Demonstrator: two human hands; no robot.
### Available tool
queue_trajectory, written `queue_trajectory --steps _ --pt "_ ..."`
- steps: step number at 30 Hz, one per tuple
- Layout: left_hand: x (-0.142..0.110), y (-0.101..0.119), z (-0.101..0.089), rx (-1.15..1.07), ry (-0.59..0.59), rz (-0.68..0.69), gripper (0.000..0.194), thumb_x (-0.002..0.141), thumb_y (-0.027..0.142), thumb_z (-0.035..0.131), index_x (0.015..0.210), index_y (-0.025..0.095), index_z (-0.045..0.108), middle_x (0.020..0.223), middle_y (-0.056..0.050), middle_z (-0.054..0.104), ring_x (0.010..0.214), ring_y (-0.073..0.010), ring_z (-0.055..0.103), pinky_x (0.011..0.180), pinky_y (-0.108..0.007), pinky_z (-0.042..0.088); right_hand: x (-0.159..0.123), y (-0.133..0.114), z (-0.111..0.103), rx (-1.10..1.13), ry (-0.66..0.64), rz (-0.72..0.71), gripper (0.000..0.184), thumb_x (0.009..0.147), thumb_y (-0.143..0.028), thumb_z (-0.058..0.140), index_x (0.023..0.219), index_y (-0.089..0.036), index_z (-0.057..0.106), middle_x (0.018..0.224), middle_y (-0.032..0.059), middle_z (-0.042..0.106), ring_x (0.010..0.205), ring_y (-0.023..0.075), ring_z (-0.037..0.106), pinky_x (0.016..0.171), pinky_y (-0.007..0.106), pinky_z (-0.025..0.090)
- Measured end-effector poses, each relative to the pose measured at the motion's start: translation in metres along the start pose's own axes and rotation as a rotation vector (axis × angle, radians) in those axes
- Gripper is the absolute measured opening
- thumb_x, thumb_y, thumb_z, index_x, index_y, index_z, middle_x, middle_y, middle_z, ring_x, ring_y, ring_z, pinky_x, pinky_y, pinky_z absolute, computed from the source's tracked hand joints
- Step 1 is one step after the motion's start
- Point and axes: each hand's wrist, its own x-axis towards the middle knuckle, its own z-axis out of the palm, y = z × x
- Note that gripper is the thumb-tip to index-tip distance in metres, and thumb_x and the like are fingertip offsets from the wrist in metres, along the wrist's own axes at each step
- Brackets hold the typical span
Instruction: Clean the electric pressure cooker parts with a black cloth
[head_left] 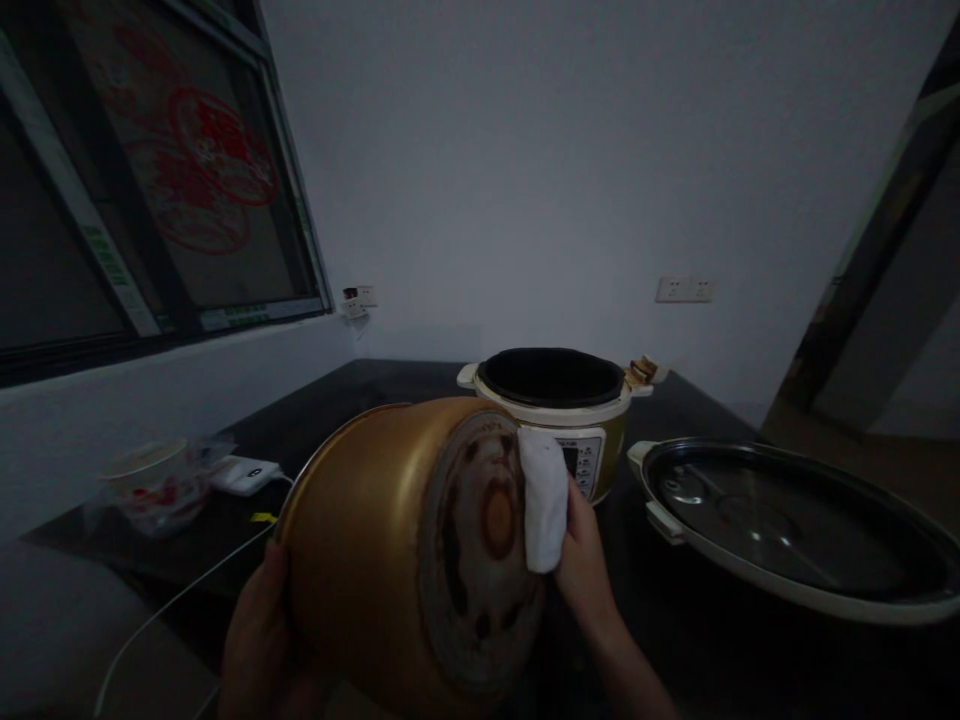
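A gold inner pot (pixel 360 540) is tilted on its side in front of me, its stained, scorched bottom turned to the right. My left hand (pixel 259 625) grips the pot near its rim at the lower left; some of its fingers are hidden behind the pot. My right hand (pixel 581 545) is closed on a folded white cloth (pixel 544 500), which lies against the right edge of the pot's bottom. Behind the pot stands the electric cooker body (pixel 615 450), uncovered, with a dark interior and a control panel partly hidden by the cloth.
A large lid (pixel 787 525) lies on the dark table (pixel 315 405) at the right. On the left are a paper bowl in plastic (pixel 154 485) and a white plug block (pixel 244 475) with its cord (pixel 187 580) hanging off the edge. A wall socket (pixel 684 290) is behind.
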Motion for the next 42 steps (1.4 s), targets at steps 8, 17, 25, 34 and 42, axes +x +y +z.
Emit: queue_trajectory --steps 8,17,25,34,42 --pt "0.019 0.023 -0.008 0.045 0.058 0.203 0.054 0.029 0.044 0.088 0.074 0.024 0.064 0.062 0.005 0.071 0.047 -0.0189 0.063 0.036 -0.025 0.052 -0.021 -0.004 -0.034 -0.019 0.002 0.146 0.038 0.084 -0.045 0.059 0.117 -0.028 0.067 0.130 0.0059 0.062 0.127 0.0274 0.050 0.112 0.050 0.029" --pt "0.025 0.067 0.003 0.742 -0.141 0.448 0.039 0.059 0.049 0.078 0.085 0.022 0.067 0.071 0.003 0.073 0.064 -0.0251 0.069 0.048 -0.029 0.056 -0.046 -0.015 -0.001 -0.020 -0.185 0.161 0.045 0.085 -0.050 0.057 0.124 -0.029 0.062 0.137 0.0045 0.056 0.132 0.0259 0.045 0.112 0.048 0.032" --pt "0.062 0.077 0.033 1.297 -0.769 0.664 0.038 0.082 0.050 0.059 0.100 0.018 0.066 0.089 -0.006 0.074 0.076 -0.0225 0.069 0.063 -0.027 0.052 -0.071 0.000 0.020 -0.002 -0.419 0.210 0.039 0.090 -0.052 0.049 0.116 -0.028 0.066 0.126 0.0063 0.064 0.123 0.0251 0.055 0.108 0.046 0.038" --pt "0.059 0.068 0.042 1.569 -1.109 0.766 0.031 0.090 0.043 0.050 0.098 0.015 0.061 0.079 -0.006 0.070 0.064 -0.0166 0.064 0.053 -0.023 0.041 -0.076 0.018 0.050 0.019 -0.372 0.123 0.026 0.093 -0.042 0.047 0.099 -0.024 0.064 0.156 0.0052 0.026 0.144 0.0209 0.022 0.116 0.044 0.020" --pt "0.054 0.068 0.044 1.692 -1.188 0.832 0.022 0.092 0.037 0.049 0.090 0.017 0.059 0.066 -0.002 0.065 0.055 -0.0142 0.060 0.049 -0.022 0.035 -0.088 0.028 0.060 -0.118 -0.431 0.072 0.024 0.095 -0.032 0.042 0.102 -0.023 0.063 0.158 0.0053 0.017 0.146 0.0191 0.014 0.117 0.043 0.020"
